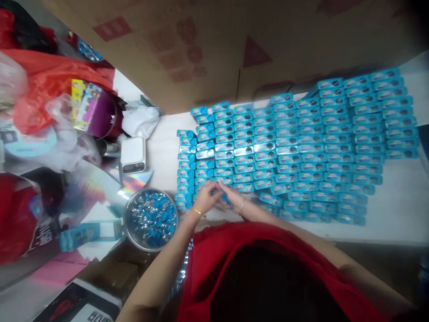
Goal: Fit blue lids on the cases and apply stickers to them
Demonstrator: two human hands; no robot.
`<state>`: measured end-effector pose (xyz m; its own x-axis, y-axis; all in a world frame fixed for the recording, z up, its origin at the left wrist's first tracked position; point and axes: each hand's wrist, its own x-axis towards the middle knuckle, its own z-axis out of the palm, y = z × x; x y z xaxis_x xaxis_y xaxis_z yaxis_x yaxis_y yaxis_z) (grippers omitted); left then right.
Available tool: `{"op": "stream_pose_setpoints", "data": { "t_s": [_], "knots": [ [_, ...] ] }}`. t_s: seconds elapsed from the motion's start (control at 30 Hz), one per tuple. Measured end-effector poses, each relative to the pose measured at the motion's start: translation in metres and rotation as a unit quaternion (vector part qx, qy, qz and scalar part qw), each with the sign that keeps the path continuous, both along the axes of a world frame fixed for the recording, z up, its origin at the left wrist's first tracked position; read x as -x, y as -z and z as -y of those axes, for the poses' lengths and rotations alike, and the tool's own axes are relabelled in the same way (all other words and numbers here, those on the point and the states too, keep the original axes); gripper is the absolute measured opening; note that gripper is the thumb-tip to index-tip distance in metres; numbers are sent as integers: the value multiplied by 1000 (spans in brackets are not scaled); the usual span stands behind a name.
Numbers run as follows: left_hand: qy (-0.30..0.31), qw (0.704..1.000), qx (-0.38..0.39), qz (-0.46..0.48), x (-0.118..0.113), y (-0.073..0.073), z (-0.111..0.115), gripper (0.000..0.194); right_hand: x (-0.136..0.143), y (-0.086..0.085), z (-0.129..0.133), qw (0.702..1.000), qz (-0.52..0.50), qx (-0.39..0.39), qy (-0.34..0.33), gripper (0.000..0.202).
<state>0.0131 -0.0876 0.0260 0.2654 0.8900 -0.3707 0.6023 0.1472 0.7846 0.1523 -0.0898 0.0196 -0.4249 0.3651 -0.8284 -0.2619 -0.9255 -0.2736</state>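
My left hand (207, 197) and my right hand (233, 200) meet in front of my body, at the near edge of the rows of boxes. The fingers of both are closed and pressed together. A small blue piece (227, 200) shows at my right fingers; blur hides its kind. What my left fingers pinch is too small to make out. Just beyond the hands stand many flat blue boxes (241, 152) in tight columns, with dark or blue round spots on their faces. Left of my left forearm is a metal bowl (126, 223) full of small blue and silver pieces.
A large cardboard box (214, 53) walls off the far side of the white table (164, 147). To the left are a small white device (133, 154), a white plastic bag (140, 121), a purple container (103, 118) and red bags (33, 76). A blue carton (80, 236) lies lower left.
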Motion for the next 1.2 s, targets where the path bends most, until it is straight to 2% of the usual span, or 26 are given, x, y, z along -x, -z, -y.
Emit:
{"op": "stream_pose_setpoints", "data": {
  "t_s": [0.1, 0.17, 0.23, 0.33, 0.47, 0.6, 0.67, 0.7, 0.8, 0.87, 1.0, 1.1, 1.2],
  "knots": [
    [-122, 990, 20, -66, 6, 8, 6, 7, 0, 1, 4, 994, -73, 70, 40, 42],
    [-153, 975, 40, -156, 13, 14, -2, 11, -4, 2, 7, 988, -102, 96, 64, 36],
    [-131, 958, 62, -247, 18, 17, -15, 13, -10, 2, 9, 987, -103, 100, 75, 30],
    [-64, 933, 106, -338, 18, 18, -33, 20, -18, 1, 13, 990, -90, 86, 60, 27],
    [9, 901, 169, -399, 15, 19, -50, 36, -20, -4, 13, 996, -74, 44, 34, 33],
    [19, 886, 178, -428, 16, 19, -55, 43, -15, -11, 10, 999, -44, -2, 28, 37],
    [9, 894, 152, -422, 16, 15, -49, 39, -11, -15, 9, 999, -25, -16, 39, 39],
    [6, 907, 125, -401, 15, 11, -42, 36, -10, -16, 9, 999, -18, -20, 47, 40],
    [44, 968, 24, -245, 7, -1, -11, 25, -7, -18, 12, 998, 21, -34, 54, 41],
    [75, 987, -16, -140, 0, -8, 13, 19, -6, -18, 16, 995, 64, -52, 51, 41],
    [23, 993, -36, -113, -8, -13, 41, 9, -3, -18, 27, 995, 67, -60, 40, 41],
    [17, 995, -16, -98, -8, -13, 43, 7, -1, -13, 33, 997, 51, -45, 21, 42],
    [34, 994, 13, -99, -9, -16, 42, 12, 3, -4, 35, 993, 86, -80, 18, 40]
  ]
}}
